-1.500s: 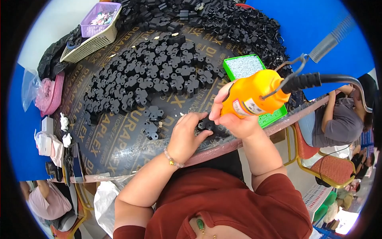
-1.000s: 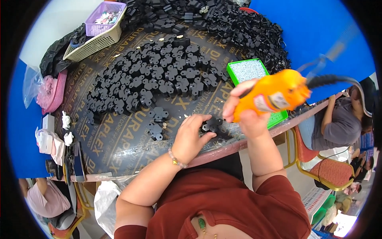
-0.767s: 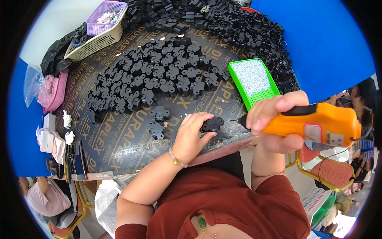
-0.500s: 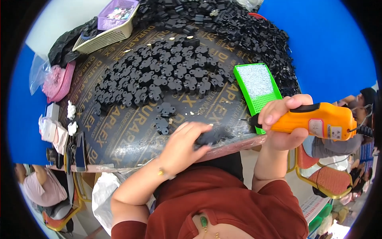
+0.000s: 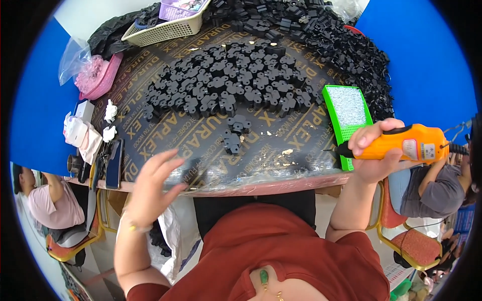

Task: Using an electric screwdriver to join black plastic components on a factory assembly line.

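My right hand (image 5: 374, 148) is wrapped round an orange electric screwdriver (image 5: 415, 143) with a black nose, its thin bit pointing left over the table. Beneath that bit lies a green tray (image 5: 346, 133) of small silvery pieces, probably screws. My left hand (image 5: 153, 188) hovers over the table's near left edge with fingers spread, and nothing shows in it. Two black plastic blocks (image 5: 232, 143) with round lobes sit apart in front of me. Behind them stands a broad cluster of like black blocks (image 5: 216, 75). Below my left hand hangs a white bag (image 5: 173, 226) with black pieces inside.
A heap of small black parts (image 5: 369, 65) covers the far right. Baskets stand around: cream (image 5: 163, 36) at the back, pink (image 5: 108, 80) at the left. A phone (image 5: 115, 163) and tools lie near the left edge. Other people sit on both sides.
My left hand has swung left from the middle of the near edge, away from a dark blurred piece no longer seen there. The view has shifted; my right hand still grips the screwdriver.
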Demonstrator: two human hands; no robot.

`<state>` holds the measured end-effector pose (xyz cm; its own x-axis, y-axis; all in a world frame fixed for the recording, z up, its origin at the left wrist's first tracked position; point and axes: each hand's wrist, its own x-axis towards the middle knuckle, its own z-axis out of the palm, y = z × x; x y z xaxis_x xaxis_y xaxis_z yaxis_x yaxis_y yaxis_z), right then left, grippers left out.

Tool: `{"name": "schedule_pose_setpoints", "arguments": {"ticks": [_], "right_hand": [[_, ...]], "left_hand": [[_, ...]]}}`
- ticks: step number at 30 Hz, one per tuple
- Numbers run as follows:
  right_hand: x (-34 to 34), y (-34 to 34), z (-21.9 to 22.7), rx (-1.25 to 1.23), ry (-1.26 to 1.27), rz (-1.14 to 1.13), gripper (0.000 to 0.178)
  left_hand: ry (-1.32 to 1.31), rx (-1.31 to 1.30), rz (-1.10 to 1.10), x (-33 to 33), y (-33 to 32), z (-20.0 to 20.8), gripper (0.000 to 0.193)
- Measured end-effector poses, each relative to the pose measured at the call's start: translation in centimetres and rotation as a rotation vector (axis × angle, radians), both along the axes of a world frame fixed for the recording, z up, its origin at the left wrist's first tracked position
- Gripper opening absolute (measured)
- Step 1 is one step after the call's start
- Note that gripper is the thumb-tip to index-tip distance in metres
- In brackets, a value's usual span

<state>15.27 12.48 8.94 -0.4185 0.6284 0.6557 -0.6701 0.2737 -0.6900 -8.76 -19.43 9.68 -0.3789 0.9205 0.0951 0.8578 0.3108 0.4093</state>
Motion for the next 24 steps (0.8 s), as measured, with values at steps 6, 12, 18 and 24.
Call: {"name": "schedule_pose_setpoints", "arguments": {"ticks": [6, 12, 18, 24], "right_hand": [[-1.8, -2.6, 0.0, -0.006, -0.043, 0.073, 0.056], [-3.1, -3.7, -0.6, -0.083, -0.027, 0.163, 0.055], [-5.1, -4.2, -1.2, -0.026, -0.106, 0.172, 0.053], [-6.3, -4.4, -1.3, -0.036, -0.153, 0.124, 0.056]], "left_hand": [[0.037, 0.228, -0.112, 1.6, 8.7, -6.8, 0.062], [-0.071, 0.279, -0.168, 6.0, 12.1, -8.2, 0.055], [-0.115, 0.340, -0.153, 6.9, 14.6, -9.0, 0.045], [-0.173, 0.340, -0.094, 6.7, 15.2, -9.5, 0.044]]}}
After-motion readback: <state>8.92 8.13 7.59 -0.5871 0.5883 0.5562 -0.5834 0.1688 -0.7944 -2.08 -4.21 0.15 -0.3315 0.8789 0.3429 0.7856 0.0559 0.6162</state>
